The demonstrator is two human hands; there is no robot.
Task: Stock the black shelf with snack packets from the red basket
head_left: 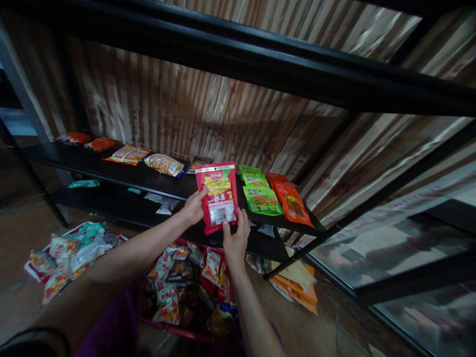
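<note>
A red snack packet (219, 197) lies at the front of a black shelf (122, 171). My left hand (193, 207) grips its left edge with curled fingers. My right hand (235, 239) pinches its lower right corner, thumb and fingers on the packet. Just to the right lie green snack packets (261, 197) and orange snack packets (292, 202) in neat rows on the same shelf.
Further left on the shelf lie a peanut bag (164, 164), a yellow packet (127, 154) and orange packs (100, 144). A red basket (174, 329) full of snack packets stands on the floor below my arms. More packets (63, 258) are heaped at the left. A black beam (260, 64) crosses overhead.
</note>
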